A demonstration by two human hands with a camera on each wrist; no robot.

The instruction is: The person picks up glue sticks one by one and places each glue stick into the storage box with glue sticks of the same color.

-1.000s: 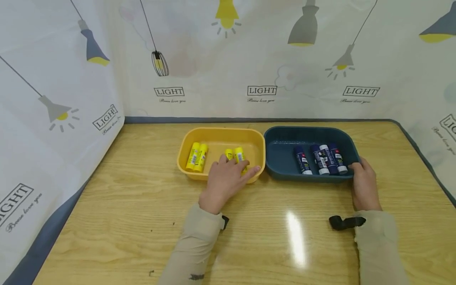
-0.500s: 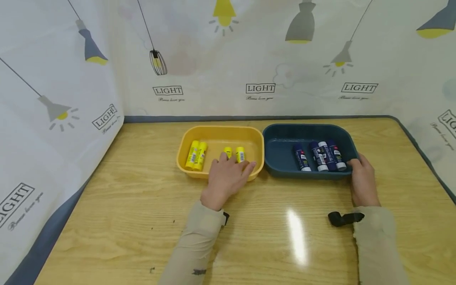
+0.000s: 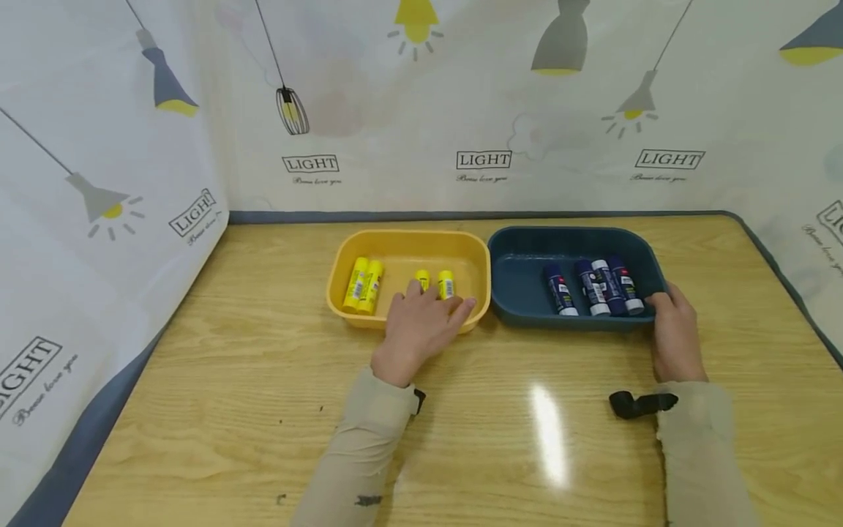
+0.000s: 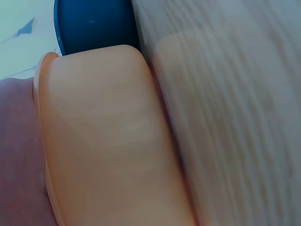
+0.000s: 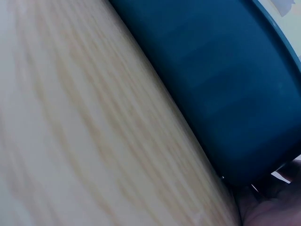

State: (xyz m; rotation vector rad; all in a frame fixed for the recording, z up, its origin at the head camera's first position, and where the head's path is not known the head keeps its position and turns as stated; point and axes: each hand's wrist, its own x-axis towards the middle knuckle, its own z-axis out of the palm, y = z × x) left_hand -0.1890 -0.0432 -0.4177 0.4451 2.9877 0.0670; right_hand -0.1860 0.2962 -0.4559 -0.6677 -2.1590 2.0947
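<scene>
In the head view my left hand (image 3: pixel 418 329) reaches over the front rim of a yellow plastic bin (image 3: pixel 408 238). Its fingers are spread over two yellow glue sticks, the left one (image 3: pixel 422 278) and the right one (image 3: pixel 446 284), whose lower parts the hand covers. Two more yellow glue sticks (image 3: pixel 363 285) lie side by side at that bin's left end. My right hand (image 3: pixel 675 333) grips the front right corner of a dark blue bin (image 3: pixel 527 289), thumb at the rim. Several navy glue sticks (image 3: pixel 561 289) with white ends lie inside the blue bin.
Both bins stand side by side, touching, towards the back of the wood-grain table (image 3: pixel 263 366). A white sheet (image 3: pixel 395 146) printed with lamps hangs behind and at the sides. Dark straps (image 3: pixel 642 404) sit at both wrists.
The left hand has shifted slightly, its thumb drawing in towards the fingers, and it now covers more of the right yellow glue stick. The right hand keeps its grip on the blue bin.
</scene>
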